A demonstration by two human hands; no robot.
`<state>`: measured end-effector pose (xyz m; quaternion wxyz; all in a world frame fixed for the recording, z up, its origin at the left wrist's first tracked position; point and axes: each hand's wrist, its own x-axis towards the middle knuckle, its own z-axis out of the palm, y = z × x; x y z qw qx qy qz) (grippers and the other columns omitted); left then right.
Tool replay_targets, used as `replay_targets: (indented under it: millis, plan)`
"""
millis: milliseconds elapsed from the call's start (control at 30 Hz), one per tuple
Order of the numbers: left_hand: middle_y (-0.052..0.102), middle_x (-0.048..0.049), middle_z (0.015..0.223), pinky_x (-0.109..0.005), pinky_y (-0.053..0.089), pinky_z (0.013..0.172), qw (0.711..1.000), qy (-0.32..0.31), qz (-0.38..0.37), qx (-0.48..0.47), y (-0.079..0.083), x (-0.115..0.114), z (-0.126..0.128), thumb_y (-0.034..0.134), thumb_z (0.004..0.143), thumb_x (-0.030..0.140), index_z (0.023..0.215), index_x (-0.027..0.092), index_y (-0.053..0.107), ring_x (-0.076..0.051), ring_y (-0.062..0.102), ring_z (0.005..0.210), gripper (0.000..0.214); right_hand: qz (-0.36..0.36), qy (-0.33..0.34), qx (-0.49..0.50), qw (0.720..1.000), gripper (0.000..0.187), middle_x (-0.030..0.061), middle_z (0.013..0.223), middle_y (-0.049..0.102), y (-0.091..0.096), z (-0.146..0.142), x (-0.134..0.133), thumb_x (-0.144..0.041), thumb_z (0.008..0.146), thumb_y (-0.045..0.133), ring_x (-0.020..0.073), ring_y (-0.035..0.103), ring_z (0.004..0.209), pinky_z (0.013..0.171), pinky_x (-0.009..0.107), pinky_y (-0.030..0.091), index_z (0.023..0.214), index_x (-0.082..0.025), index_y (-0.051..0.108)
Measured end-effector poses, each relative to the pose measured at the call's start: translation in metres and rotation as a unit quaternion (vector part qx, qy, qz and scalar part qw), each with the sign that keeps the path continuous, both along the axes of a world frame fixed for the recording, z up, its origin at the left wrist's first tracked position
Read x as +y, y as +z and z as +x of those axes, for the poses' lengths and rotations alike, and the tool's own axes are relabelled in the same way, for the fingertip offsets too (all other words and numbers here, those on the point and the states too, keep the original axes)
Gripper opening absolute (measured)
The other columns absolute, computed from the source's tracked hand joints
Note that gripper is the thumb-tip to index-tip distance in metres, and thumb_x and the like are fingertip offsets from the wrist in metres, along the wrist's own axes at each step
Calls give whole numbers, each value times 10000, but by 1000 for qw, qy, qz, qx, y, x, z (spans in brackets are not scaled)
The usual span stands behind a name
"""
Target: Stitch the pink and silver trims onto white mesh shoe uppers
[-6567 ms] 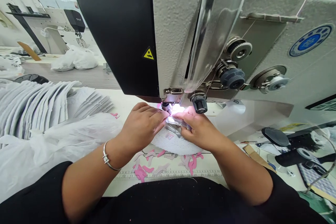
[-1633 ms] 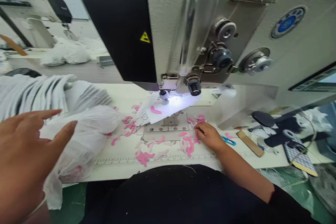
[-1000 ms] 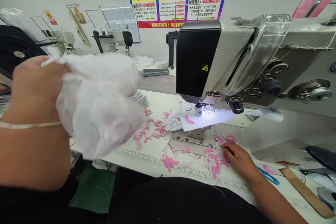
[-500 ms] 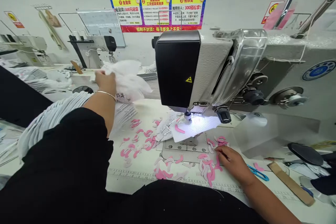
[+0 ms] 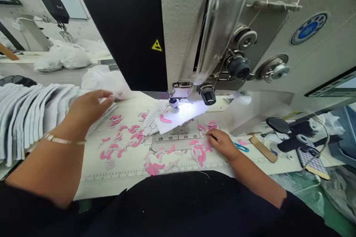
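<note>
Panel: I have the white mesh panel (image 5: 182, 117) under the presser foot (image 5: 173, 103), ahead of both hands and nearer the right, with a pink cutout (image 5: 165, 119) lying on it.
Right hand: The right hand (image 5: 219, 143) is curled narrow, its fingertips (image 5: 209, 136) down among the pink and white scraps (image 5: 198, 151); I cannot tell whether it pinches one.
Left hand: The left hand (image 5: 90, 105) is open and holds nothing I can see, its fingers reaching toward a white plastic bag (image 5: 104, 83), with the stack of white mesh pieces (image 5: 25, 118) just below it.
Around the hands: Scraps spread across the table (image 5: 91, 189) between the hands. Blue scissors (image 5: 241, 147) and a cardboard strip (image 5: 263, 149) lie beyond the right hand.
Risks: From my seat, the loose cutout looks easiest to lose, since a nudged panel or a passing sleeve could shift it. Scraps could also drift under the foot, and a careless left arm could topple the stack.
Writing: The yellow warning triangle (image 5: 156, 45) shows a symbol only. The blue badge (image 5: 308, 29) is too small to read. The bag's mark may be digits, and the table's ruler (image 5: 155, 174) shows numbers too small to read.
</note>
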<state>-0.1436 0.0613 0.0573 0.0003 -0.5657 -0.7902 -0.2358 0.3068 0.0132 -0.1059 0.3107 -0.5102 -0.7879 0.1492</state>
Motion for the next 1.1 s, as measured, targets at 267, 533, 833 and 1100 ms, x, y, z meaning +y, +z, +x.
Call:
replay_targets:
  millis: [267,533,833,1100]
  plan:
    - [726,-3,1083,-326,509,848,991,-105,-72,-44,-116,-103,2,531,840,453,987,292,716,-245,649,1000,286,2,21,-2,1000,215,44,969,712,3,-6,-6,-276,905,471,207,661,945,888,382,527,964,-243,675]
    - [687,-73,1164,-390,458,961,983,-126,-131,5,-119,-66,26,467,926,381,1146,222,684,-273,596,1129,347,-3,14,-10,1000,232,35,1009,709,-6,-2,-10,-294,895,475,220,654,988,898,397,521,1008,-252,674]
    - [619,-99,1231,-445,534,903,965,-133,-227,7,-105,50,20,596,936,370,1206,175,609,-222,623,1051,333,-2,-1,-3,1000,248,48,959,715,-6,-4,-7,-373,904,463,227,668,908,839,390,542,961,-247,669]
    - [619,-99,1231,-442,538,899,951,-161,-264,16,-119,72,18,597,936,365,1204,177,610,-224,623,1055,328,-22,-16,14,1000,260,52,945,720,-12,-5,-4,-411,895,470,248,676,912,849,415,550,940,-260,676]
